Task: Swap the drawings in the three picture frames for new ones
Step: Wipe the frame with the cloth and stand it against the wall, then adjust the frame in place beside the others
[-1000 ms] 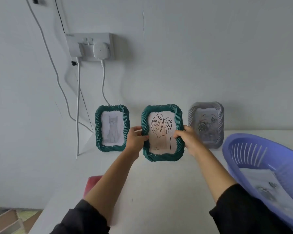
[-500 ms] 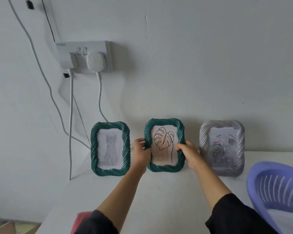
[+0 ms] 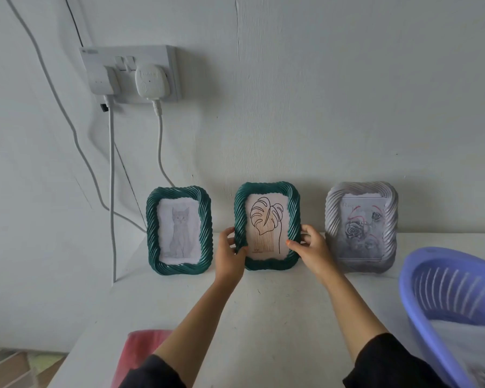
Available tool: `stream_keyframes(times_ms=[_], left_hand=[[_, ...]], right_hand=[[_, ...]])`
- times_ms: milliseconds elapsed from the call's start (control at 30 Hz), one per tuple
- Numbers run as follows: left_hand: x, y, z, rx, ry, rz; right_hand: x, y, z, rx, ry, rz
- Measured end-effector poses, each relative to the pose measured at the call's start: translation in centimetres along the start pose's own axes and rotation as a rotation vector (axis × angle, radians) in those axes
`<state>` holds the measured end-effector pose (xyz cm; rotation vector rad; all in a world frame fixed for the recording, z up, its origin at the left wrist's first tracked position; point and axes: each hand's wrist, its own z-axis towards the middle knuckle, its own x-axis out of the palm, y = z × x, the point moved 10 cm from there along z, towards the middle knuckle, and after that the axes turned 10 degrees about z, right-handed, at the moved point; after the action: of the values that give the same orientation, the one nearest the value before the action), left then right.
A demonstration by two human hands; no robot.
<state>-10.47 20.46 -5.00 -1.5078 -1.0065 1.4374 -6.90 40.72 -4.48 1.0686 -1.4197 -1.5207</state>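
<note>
Three picture frames stand in a row against the wall on a white table (image 3: 263, 309). The left green frame (image 3: 179, 230) shows a cat drawing. The middle green frame (image 3: 267, 226) shows a leaf line drawing and stands upright on the table. My left hand (image 3: 229, 256) grips its left edge and my right hand (image 3: 310, 249) grips its right edge, thumb on the front. The grey frame (image 3: 361, 226) on the right holds a rose picture and stands untouched.
A purple slotted basket (image 3: 443, 292) sits at the right with paper inside. A pink object (image 3: 143, 351) lies at the table's near left edge. A wall socket (image 3: 129, 72) with two plugs hangs above, and its white cables (image 3: 112, 191) drop behind the left frame.
Both hands have carried the middle frame away from me and set it down upright at the wall between the other two. The camera has tilted up a little.
</note>
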Motion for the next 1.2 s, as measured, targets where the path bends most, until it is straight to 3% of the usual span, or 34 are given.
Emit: stream_keyframes(times_ms=[833,933,1200], left_hand=[[-0.2,-0.1,-0.6,0.008,0.006,0.082],[-0.3,0.1,-0.9,0.012,-0.02,0.088],[-1.2,-3.6,-5.3,0.225,-0.343,0.161]], right_hand=[[-0.1,0.3,-1.7,0.062,0.044,-0.177],[0.1,0.0,-2.0,0.122,0.086,-0.267],[-0.8,5.6,-5.3,0.313,0.251,-0.802]])
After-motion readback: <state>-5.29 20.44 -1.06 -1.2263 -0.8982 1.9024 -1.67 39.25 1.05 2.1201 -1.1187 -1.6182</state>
